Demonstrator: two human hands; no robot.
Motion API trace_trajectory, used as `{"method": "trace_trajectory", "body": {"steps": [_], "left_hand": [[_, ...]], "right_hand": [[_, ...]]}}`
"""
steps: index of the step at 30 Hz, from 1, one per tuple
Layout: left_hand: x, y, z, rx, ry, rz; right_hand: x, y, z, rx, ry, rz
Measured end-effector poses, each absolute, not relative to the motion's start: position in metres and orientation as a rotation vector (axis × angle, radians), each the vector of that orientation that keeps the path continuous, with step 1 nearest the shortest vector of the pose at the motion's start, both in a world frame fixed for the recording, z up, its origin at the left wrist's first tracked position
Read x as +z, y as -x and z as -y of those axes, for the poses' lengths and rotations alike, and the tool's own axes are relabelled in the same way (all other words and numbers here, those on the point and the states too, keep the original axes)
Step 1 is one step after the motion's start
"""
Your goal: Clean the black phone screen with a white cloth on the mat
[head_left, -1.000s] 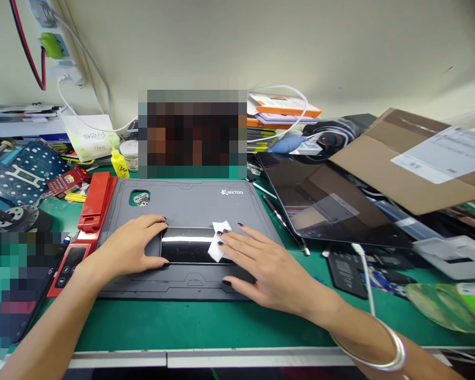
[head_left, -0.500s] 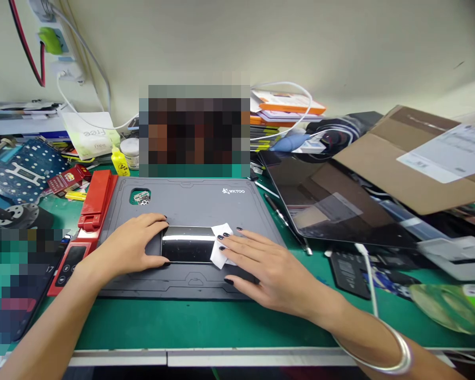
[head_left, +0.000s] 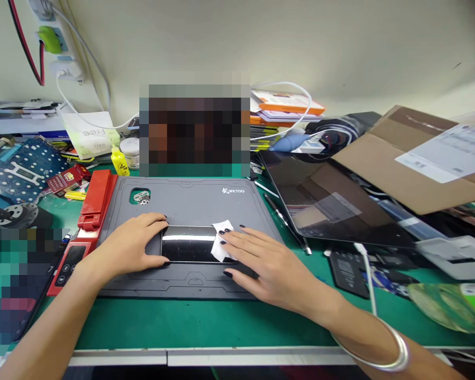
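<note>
Your left hand (head_left: 130,248) grips the 9 o'clock end of a glossy black glass panel (head_left: 186,244), its fingers curved and narrow, with the fingertips at the far edge and the thumb at the near edge. Your right hand (head_left: 271,269) lies almost flat at the panel's 3 o'clock end, fingers spread wide. Its fingertips pin a crumpled white wipe (head_left: 222,241) against the glass, while the little finger rests on the mat just past the panel's near edge.

The panel lies flat on the near half of a dark grey WKTOO repair mat (head_left: 190,203), which sits on a green bench mat (head_left: 162,324). A bright red plastic clamp (head_left: 95,198) runs along the repair mat's 9 o'clock edge. A yellow squeeze bottle (head_left: 120,162) stands beyond its 11 o'clock corner. At 3 o'clock, a slim black screwdriver (head_left: 285,224) lies just beside the mat, near a large dark tablet screen (head_left: 332,200). A sheet of brown cardboard (head_left: 404,169) leans over that screen. A thin silver bangle (head_left: 391,351) circles your right wrist. A pixelated patch hides whatever stands at 12 o'clock.
</note>
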State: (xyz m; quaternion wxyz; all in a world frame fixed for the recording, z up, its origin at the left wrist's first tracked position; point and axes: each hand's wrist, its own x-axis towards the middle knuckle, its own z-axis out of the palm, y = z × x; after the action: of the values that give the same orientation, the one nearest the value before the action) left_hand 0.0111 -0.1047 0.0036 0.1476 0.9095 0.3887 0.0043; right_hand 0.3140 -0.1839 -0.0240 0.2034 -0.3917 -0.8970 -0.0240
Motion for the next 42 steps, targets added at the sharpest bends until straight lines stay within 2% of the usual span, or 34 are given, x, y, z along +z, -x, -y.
{"method": "trace_trajectory", "body": {"steps": [7, 15, 21, 28, 34, 42], "left_hand": [[0.0039, -0.0117, 0.1049, 0.025, -2.614, -1.114], [0.004, -0.0115, 0.1051, 0.013, -2.612, -1.118], [0.0043, -0.0118, 0.1054, 0.024, -2.613, -1.119], [0.0027, -0.0114, 0.1053, 0.036, -2.624, -1.11], [0.0024, -0.0114, 0.1052, 0.046, -2.632, -1.11], [0.0036, -0.0121, 0.1058, 0.01, -2.613, -1.125]], "right_hand": [[-0.0229, -0.3136, 0.1836, 0.123, 0.951, 2.644], [-0.0245, -0.3145, 0.1835, -0.071, 1.121, 2.528], [-0.0233, -0.3133, 0.1844, 0.138, 0.949, 2.65], [-0.0225, -0.3138, 0.1843, -0.04, 1.138, 2.545], [-0.0208, -0.3125, 0.1838, 0.152, 0.945, 2.66], [-0.0243, -0.3164, 0.1846, -0.032, 1.055, 2.487]]}}
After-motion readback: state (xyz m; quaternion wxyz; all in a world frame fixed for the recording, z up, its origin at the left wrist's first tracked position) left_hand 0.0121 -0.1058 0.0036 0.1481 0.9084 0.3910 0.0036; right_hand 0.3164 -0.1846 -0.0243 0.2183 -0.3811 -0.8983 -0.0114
